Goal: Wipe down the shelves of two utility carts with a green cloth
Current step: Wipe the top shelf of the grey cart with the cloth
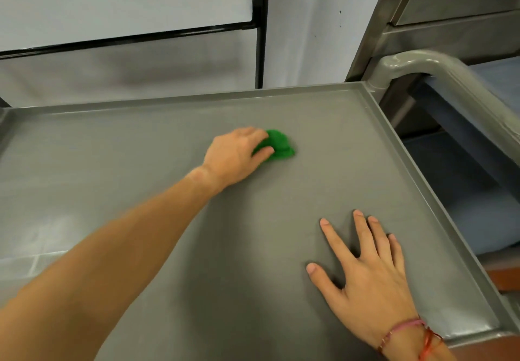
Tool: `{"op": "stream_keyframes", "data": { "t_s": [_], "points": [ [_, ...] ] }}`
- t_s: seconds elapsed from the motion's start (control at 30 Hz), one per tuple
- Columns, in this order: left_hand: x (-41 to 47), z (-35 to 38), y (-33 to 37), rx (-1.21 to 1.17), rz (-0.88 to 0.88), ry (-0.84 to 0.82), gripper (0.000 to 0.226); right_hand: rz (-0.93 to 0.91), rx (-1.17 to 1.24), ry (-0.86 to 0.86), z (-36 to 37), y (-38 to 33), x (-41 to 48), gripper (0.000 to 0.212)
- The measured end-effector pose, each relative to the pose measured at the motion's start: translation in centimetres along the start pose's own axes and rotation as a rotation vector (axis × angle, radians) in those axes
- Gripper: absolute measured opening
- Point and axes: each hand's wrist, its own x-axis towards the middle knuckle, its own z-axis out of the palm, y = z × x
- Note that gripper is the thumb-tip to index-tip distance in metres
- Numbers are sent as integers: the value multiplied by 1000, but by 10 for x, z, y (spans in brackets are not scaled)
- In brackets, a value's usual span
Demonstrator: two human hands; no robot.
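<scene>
The grey top shelf [323, 141] of a utility cart fills the view, with a low raised rim around it. A bunched green cloth [280, 145] lies on the shelf near its middle back. My left hand [235, 158] reaches out across the shelf and grips the cloth, fingers and thumb curled round it, holding it against the surface. My right hand [368, 273] rests flat on the shelf near the front right, fingers spread and straight, holding nothing.
The cart's rounded grey handle [439, 65] arches over the right end. A stainless steel unit [455, 9] stands behind it at the right. A pale wall with a black-framed panel [260, 23] lies behind the cart. Blue floor [461, 208] shows at the right.
</scene>
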Motion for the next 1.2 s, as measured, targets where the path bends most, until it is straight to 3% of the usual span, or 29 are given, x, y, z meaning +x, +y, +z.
{"op": "stream_keyframes", "data": {
  "t_s": [0.13,0.5,0.93,1.07,1.2],
  "points": [
    [1,1,7,33,69,-22,40,-14,2,-24,-1,3,1,72],
    [70,13,-20,108,-351,12,35,-20,19,-36,3,8,3,72],
    [-1,5,51,-39,15,-116,37,2,13,-64,-13,4,5,73],
    [28,2,34,34,-126,-156,39,7,8,-34,-19,8,11,70],
    [54,10,14,56,-344,-75,36,-18,-4,23,-18,14,15,64]
  ]
}}
